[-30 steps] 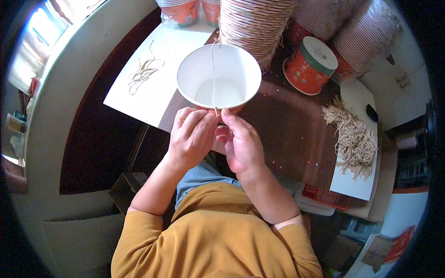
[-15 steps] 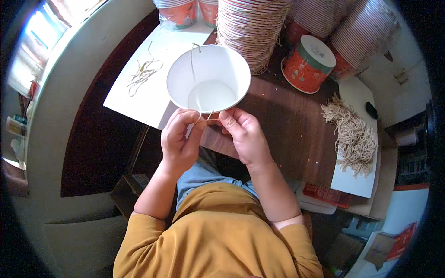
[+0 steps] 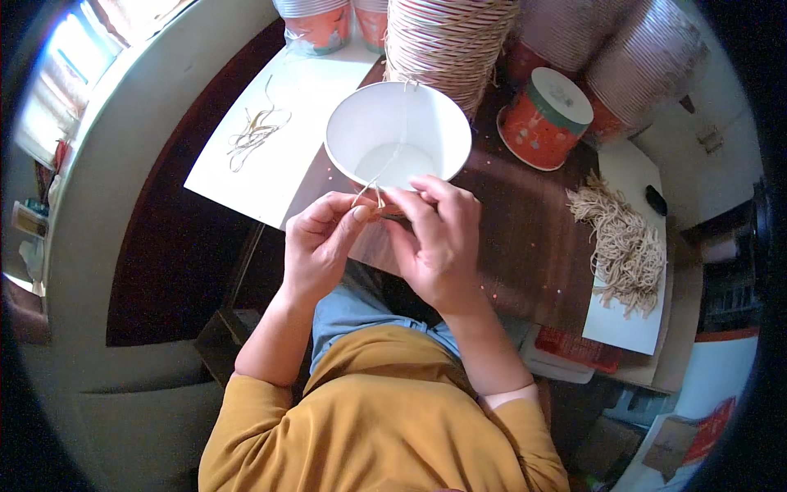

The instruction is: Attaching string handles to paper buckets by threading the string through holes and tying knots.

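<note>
A paper bucket (image 3: 352, 123) with a white inside stands on the table in front of me, its open mouth tilted toward me. A thin beige twine (image 3: 406, 115) is fastened at the far rim and runs across the mouth to the near rim. At that near rim my left hand (image 3: 321, 242) pinches the twine between thumb and forefinger. My right hand (image 3: 438, 238) is bent around the same spot, its thumb and fingertips at the twine's end. The fingers partly hide the knot area and the bucket's red outer wall.
Loose twine pieces (image 3: 256, 135) lie on a white sheet (image 3: 221, 176) at left. A twine bundle (image 3: 627, 246) rests at right beside a small black object (image 3: 656, 199). Behind stand a tall bucket stack (image 3: 447, 49), an upside-down red bucket (image 3: 541, 131) and wrapped stacks (image 3: 639, 66).
The bucket has shifted to the right and turned slightly. My right hand has changed its grip, with its fingers lifted over the near rim; my left hand stays at the twine.
</note>
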`<state>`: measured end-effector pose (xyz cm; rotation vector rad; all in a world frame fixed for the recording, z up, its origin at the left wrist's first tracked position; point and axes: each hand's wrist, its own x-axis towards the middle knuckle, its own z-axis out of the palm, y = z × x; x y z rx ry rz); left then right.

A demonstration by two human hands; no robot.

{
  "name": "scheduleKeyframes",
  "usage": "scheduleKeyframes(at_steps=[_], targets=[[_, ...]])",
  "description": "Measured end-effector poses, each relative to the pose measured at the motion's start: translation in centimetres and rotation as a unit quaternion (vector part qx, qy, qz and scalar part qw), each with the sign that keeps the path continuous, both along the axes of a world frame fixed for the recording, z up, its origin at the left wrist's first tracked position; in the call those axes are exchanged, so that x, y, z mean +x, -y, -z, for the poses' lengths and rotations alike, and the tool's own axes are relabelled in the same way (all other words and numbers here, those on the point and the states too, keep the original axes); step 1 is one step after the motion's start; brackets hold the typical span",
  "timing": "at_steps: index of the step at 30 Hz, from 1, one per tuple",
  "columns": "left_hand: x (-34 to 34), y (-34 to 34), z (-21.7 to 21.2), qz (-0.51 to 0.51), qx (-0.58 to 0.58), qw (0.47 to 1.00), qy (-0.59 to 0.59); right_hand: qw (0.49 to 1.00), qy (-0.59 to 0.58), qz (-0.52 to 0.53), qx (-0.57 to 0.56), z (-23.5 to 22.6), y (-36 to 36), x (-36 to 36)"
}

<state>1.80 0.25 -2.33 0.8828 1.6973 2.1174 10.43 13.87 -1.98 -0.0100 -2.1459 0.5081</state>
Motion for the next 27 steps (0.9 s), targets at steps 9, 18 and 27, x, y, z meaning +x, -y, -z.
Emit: scheduleKeyframes(at_steps=[9, 18, 27], targets=[[0.0, 0.3, -2.7, -0.125, -0.065, 0.950, -0.278, 0.997, -0.074, -0.028, -0.002, -0.1, 0.3, -2.4], [0.6, 1.6, -5.2, -0.099, -0.004, 0.961, -0.258, 0.997, -0.056, -0.033, 0.031, 0.1, 1.2, -2.2], [-1.8, 2.1, -2.4, 0.003, 0.181, 0.983, 0.019, 0.986, 0.089, -0.140, -0.001, -2.7, -1.9, -0.9]])
